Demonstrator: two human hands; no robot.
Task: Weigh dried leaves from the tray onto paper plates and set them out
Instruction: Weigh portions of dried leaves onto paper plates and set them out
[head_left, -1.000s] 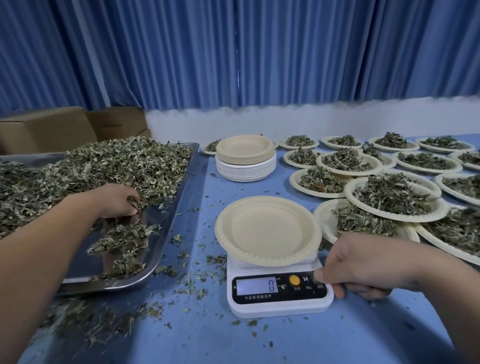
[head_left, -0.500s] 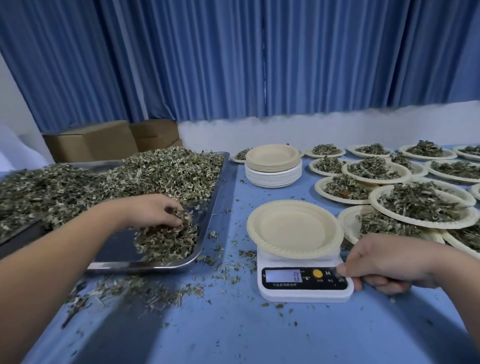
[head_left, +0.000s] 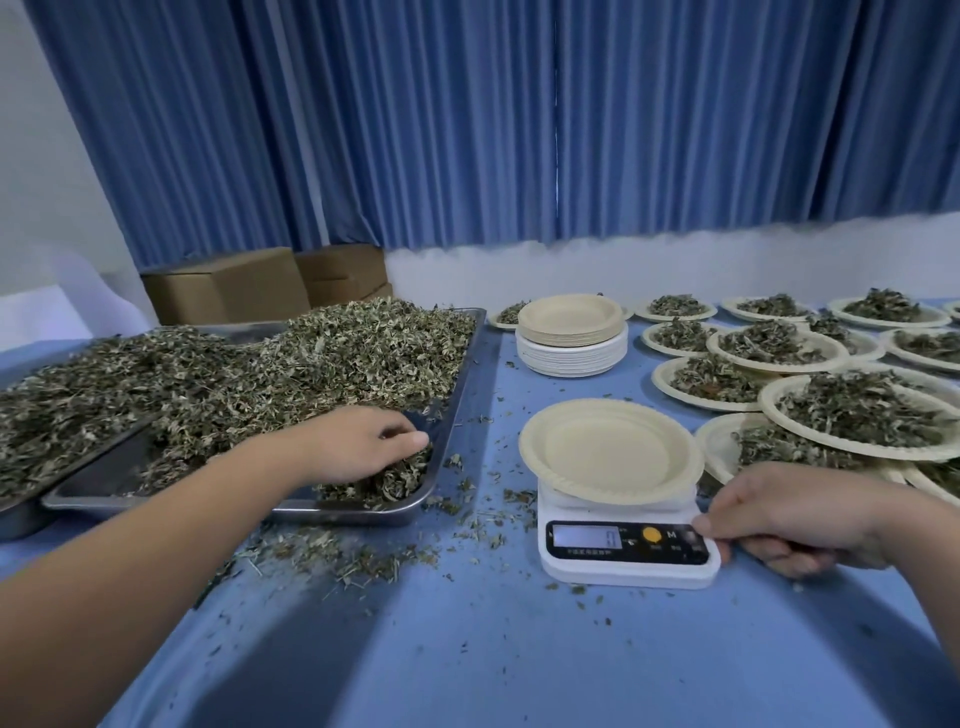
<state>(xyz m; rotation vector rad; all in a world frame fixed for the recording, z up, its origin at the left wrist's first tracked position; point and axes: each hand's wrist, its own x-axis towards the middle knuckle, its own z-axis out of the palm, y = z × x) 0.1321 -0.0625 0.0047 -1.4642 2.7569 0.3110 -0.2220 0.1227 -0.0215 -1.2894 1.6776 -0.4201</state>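
Gathering leaves (head_left: 332, 358) | left hand (head_left: 363, 441): fingers curled into the heap at tray (head_left: 353, 514) near-right corner | right hand (head_left: 795, 514): thumb and curled fingers gripping scale (head_left: 623, 569) right end | plate (head_left: 608, 452): empty, on scale | handling, judged: light, brittle, loose; scoop from beneath with cupped fingers, no squeezing

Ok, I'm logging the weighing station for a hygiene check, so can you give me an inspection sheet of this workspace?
Surface: blue table, littered near the tray.
Job's things: tray heaped with dried leaves; empty plate on the scale; plate stack; filled plates at right.
Clutter: leaf crumbs beside the tray.
Hands: left hand grips dried leaves in the tray corner; right hand holds the scale's right end.
Cables: nothing seen.
Surroundings: blue curtains, cardboard boxes.
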